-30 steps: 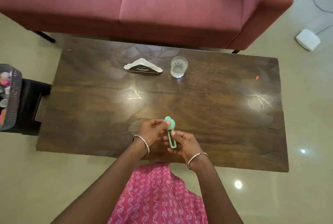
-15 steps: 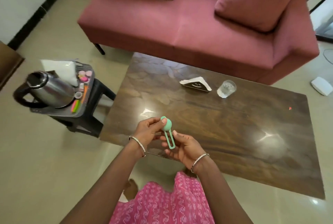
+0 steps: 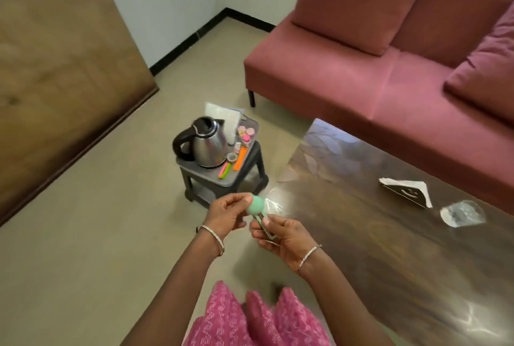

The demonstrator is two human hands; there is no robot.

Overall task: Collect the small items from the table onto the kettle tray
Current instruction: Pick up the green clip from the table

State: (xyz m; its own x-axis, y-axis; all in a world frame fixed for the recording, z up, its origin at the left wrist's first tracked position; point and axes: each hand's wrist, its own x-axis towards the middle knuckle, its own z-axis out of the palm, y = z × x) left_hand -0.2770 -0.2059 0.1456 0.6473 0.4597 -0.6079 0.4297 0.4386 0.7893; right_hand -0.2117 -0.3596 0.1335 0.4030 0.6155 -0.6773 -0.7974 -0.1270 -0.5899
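Note:
A small mint-green clip [image 3: 257,206] with a round head and a looped stem is held in both my hands, off the left corner of the dark wooden table [image 3: 389,234]. My left hand [image 3: 226,213] pinches its round head. My right hand [image 3: 281,237] holds the stem between thumb and fingers. Ahead on a low black stool sits the grey kettle tray [image 3: 192,169] with a steel kettle [image 3: 207,144], pink and orange small items [image 3: 240,157] and a white packet.
A napkin holder [image 3: 407,191] and a drinking glass [image 3: 461,213] stand on the table at the right. A pink sofa [image 3: 375,73] runs behind the table. A wooden panel [image 3: 55,67] fills the left. Bare floor lies between me and the stool.
My view has swung left, bringing the stool and kettle tray to the middle. Both hands, still holding the green clip, have moved from over the table to beyond its left corner.

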